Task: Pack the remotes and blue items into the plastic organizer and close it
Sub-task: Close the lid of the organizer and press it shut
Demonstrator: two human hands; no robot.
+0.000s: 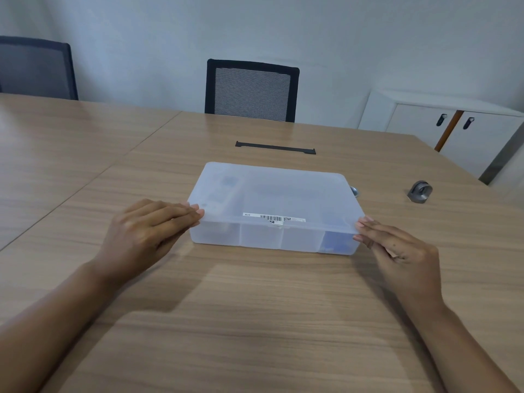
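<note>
Plastic organizer [276,207] sits lid-down-closed in middle of wooden table [255,321], long side facing the camera, white barcode sticker [274,217] along the front edge of the lid. Translucent box, front wall shows divider lines splitting it into compartments; blue item [336,241] visible through the wall in front-right compartment, pale blue-grey shapes [226,188] showing faintly through the lid at left, too blurred to name. Largest to smallest otherwise: table fills most of frame, seam line running diagonally at left; black mesh chair [251,90] pushed in at far side, second dark chair [37,68] at top left; white cabinet [442,120] with two dark handles at right against wall. Left hand [147,225] rests at front-left corner of organizer, fingers [195,212] held together, tips touching the lid edge. Right hand [402,248] at front-right corner, fingers [365,222] together, tips touching the corner, not wrapped around anything. Both forearms bare, reaching in from bottom corners. Black cable-slot strip [275,148] set in table behind organizer, apart from it. Small grey metal object [420,191] on table well right of organizer; another small grey bit [354,190] just peeking beside organizer's right rear edge, cannot tell what it is.
</note>
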